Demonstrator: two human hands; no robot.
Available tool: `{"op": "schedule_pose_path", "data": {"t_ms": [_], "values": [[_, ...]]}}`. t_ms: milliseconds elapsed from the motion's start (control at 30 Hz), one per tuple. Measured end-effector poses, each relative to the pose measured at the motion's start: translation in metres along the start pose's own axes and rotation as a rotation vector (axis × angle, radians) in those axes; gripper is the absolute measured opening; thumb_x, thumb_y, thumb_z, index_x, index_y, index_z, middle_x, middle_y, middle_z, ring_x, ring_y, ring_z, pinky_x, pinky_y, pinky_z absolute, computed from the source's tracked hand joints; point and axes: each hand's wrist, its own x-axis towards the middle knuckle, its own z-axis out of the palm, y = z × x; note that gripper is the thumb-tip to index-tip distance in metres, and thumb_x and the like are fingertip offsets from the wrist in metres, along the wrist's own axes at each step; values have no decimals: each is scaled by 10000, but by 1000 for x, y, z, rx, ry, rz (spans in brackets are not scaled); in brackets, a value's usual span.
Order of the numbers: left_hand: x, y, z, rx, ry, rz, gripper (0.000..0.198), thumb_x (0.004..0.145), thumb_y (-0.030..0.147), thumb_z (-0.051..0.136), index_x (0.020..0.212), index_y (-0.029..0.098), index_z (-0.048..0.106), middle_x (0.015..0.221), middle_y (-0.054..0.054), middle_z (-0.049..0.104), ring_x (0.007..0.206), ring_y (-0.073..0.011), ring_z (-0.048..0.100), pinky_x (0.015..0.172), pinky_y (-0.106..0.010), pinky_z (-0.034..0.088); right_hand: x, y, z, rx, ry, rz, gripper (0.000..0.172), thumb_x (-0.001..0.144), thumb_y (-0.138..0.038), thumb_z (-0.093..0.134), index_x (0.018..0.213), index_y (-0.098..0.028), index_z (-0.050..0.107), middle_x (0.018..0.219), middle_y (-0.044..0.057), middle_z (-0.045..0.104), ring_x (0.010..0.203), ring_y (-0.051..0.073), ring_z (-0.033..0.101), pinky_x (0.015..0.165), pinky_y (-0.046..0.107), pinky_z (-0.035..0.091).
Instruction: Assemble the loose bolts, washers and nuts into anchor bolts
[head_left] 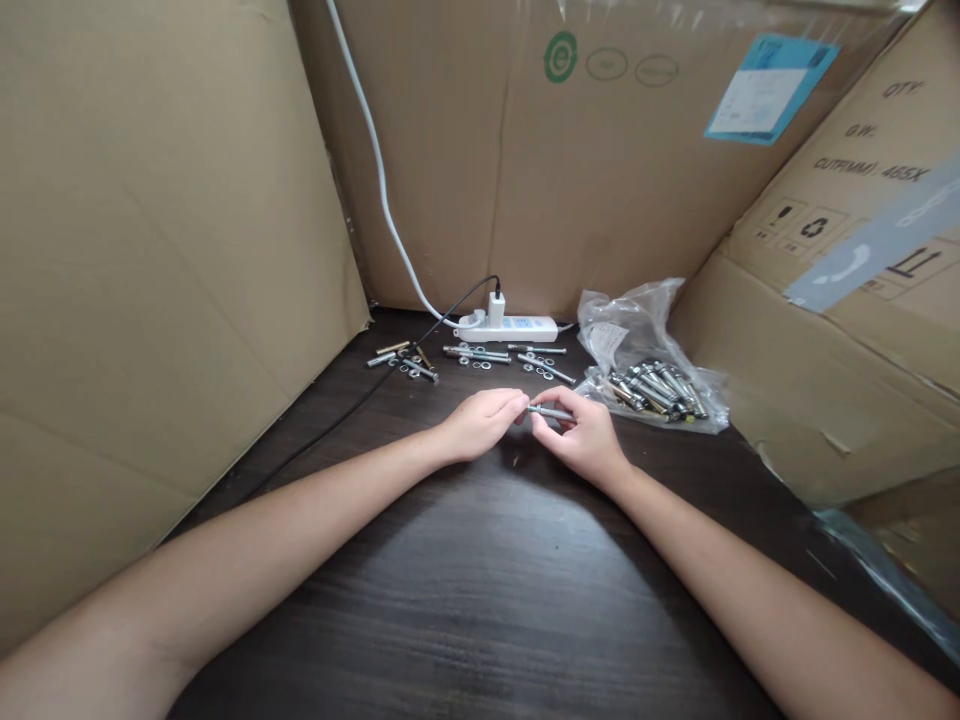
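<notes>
Both my hands meet over the dark wooden table (480, 600) on one metal bolt (546, 411). My right hand (581, 432) grips the bolt's shaft, fingers curled round it. My left hand (484, 420) pinches the bolt's left end with its fingertips. What sits on that end is too small to make out. Behind the hands lie loose bolts, nuts and washers (480, 355) in small groups. A clear plastic bag of bolts (656, 385) lies just right of my right hand.
A white power strip (517, 326) with a plugged charger lies at the back; its white cable (375, 160) runs up the cardboard, a black cable (360, 400) runs left. Large cardboard boxes (150, 280) wall in the table on the left, back and right.
</notes>
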Motion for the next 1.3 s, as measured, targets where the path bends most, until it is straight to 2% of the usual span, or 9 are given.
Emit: {"op": "schedule_pose_path", "data": {"t_ms": [100,200,400,567,767,867,933,1133,1300], "values": [[-2,1,0,-62,20,17,139,885,301,452,928,177,498,840,-6,512,754,-140,463,704,-267,401,0,0,0,6,7,16,134,774,-274,589,864,-188,638,678,2,639,532,122,558,496,219,473],[-2,2,0,-93,122,33,280,816,202,509,1091,186,455,949,-24,505,812,-146,474,749,-278,419,0,1,0,10,20,31,137,772,-275,594,867,-186,639,668,0,631,531,123,555,498,222,476],[0,0,-1,-29,6,25,322,954,326,299,752,166,492,756,-6,498,750,-148,468,735,-293,388,0,1,1,13,13,19,126,765,-266,603,854,-185,640,664,-2,643,534,124,567,504,221,479],[-3,2,-1,-83,83,41,256,805,195,514,1056,182,467,934,-16,493,772,-134,458,707,-261,412,0,2,1,29,21,32,137,768,-269,603,865,-180,642,731,22,677,588,143,609,532,234,505],[0,0,-1,17,31,35,280,939,300,327,771,169,509,806,-17,500,806,-158,477,783,-301,392,0,1,1,21,9,23,121,769,-267,602,854,-189,637,674,3,653,547,132,585,520,232,499],[-2,1,0,-42,22,41,98,863,242,460,918,176,508,868,-11,502,766,-139,461,722,-273,404,0,0,1,25,16,26,119,770,-274,599,847,-190,634,666,3,648,542,132,580,517,233,496],[-3,1,0,-77,76,36,282,776,166,531,1051,190,469,944,-16,486,757,-129,449,702,-262,413,0,1,1,28,28,29,124,768,-282,601,844,-188,630,665,4,645,547,134,582,516,233,494],[0,1,-1,-3,9,34,255,926,297,355,776,167,515,805,-14,498,806,-157,477,779,-302,391,0,2,1,8,18,21,121,769,-283,595,842,-192,629,640,-6,631,521,124,557,502,226,474],[-3,0,0,-35,88,61,263,770,157,522,1026,191,474,956,-16,464,749,-127,441,706,-264,405,0,0,0,4,31,37,120,769,-282,598,840,-189,622,607,-16,594,507,120,531,496,228,461]]}}
